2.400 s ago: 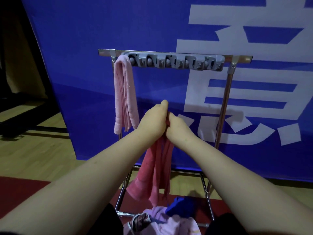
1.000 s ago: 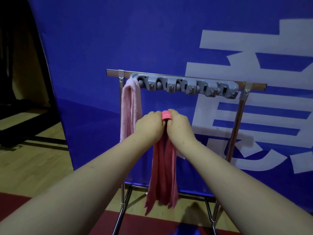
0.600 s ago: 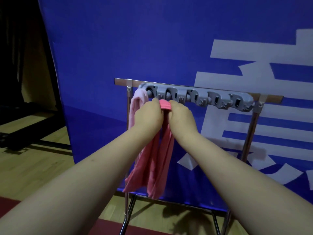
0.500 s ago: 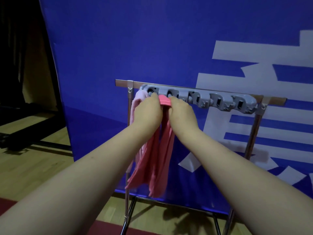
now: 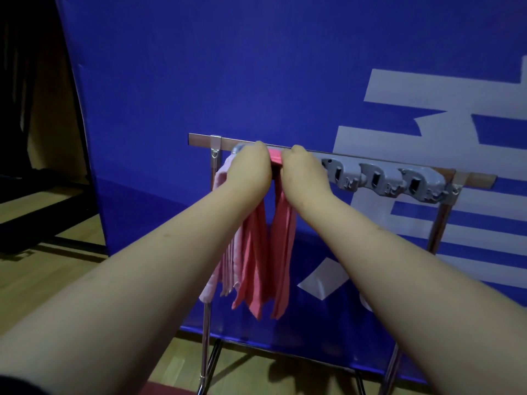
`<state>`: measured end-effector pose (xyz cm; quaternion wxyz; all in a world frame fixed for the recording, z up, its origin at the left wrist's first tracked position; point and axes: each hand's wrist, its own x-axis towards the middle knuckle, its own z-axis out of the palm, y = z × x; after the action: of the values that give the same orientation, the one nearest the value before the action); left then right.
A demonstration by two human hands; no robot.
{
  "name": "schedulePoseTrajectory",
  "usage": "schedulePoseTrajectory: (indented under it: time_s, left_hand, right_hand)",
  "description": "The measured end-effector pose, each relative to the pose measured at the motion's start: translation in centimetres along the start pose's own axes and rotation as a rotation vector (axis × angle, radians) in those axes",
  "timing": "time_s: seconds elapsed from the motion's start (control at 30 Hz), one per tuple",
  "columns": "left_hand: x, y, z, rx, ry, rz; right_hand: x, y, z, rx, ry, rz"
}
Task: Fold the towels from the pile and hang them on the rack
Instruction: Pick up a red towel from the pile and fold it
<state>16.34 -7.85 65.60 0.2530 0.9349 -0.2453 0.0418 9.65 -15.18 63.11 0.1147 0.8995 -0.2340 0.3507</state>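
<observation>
Grip of left hand (image 5: 248,174) and right hand (image 5: 302,175) tight on coral towel (image 5: 283,238) at rack (image 5: 380,178), fingertips hidden

The picture is dim and a little soft, almost black at 10 o'clock, with a faint shadow of the rack (image 5: 379,178) on the floor (image 5: 42,269) at 6 o'clock, and straight lines bend near the edges

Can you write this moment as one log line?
left hand and right hand: grip coral towel | at: grey clip strip | pale pink towel: hangs beside
</observation>
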Motion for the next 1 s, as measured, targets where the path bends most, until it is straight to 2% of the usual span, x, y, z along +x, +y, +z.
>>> schedulePoseTrajectory:
  time_s: [0.07,0.13,0.2,0.23,0.3,0.4,0.43,0.47,0.5,0.57,0.6,0.73,0.83,1.0]
  left_hand:
    - [0.4,-0.6,0.3,0.06,-0.242,-0.173]
    - [1.8,-0.7,1.3,0.171,-0.317,-0.257]
    - [1.5,-0.5,1.6,0.234,-0.275,-0.298]
    - [1.0,-0.6,1.4,0.211,-0.249,-0.28]
    - [0.9,-0.9,1.8,0.174,-0.18,-0.106]
    - [2.1,-2.3,2.7,0.141,-0.293,-0.028]
    - [2.1,-2.6,3.0,0.138,-0.207,-0.019]
    - [1.2,-2.4,3.3,0.106,-0.036,0.042]
    - [1.0,-1.3,3.4,-0.04,0.128,0.129]
    - [-0.2,-2.5,3.7,-0.083,0.237,0.377]
    - [-0.2,-3.0,4.1,-0.067,0.251,0.412]
    - [1.5,-2.8,4.8,-0.126,0.13,0.449]
    - [1.4,-3.5,4.8,-0.192,0.217,0.488]
    - [1.0,-3.9,5.7,-0.336,0.151,0.505]
  right_hand:
    - [-0.3,0.1,1.1,0.005,-0.037,-0.01]
    - [-0.7,0.1,2.2,0.057,-0.047,-0.01]
    - [-0.8,0.0,2.6,0.108,-0.048,0.002]
    - [-0.8,-0.1,2.5,0.135,-0.045,0.007]
    - [-0.7,-0.3,2.1,0.191,-0.04,0.016]
    - [-0.7,-0.3,1.3,0.18,-0.027,0.054]
    - [-0.9,-0.3,1.2,0.153,-0.034,0.066]
    - [-1.0,-0.3,1.2,0.134,-0.048,0.075]
    - [-1.3,-0.4,1.3,0.127,-0.066,0.084]
    - [-1.7,-0.7,1.7,0.157,-0.089,0.094]
    - [-1.8,-0.8,1.9,0.181,-0.092,0.095]
    - [-1.8,-0.9,1.9,0.278,-0.088,0.12]
    - [-1.8,-0.9,1.6,0.351,-0.068,0.127]
    - [-2.2,-0.6,2.3,0.427,-0.126,0.139]
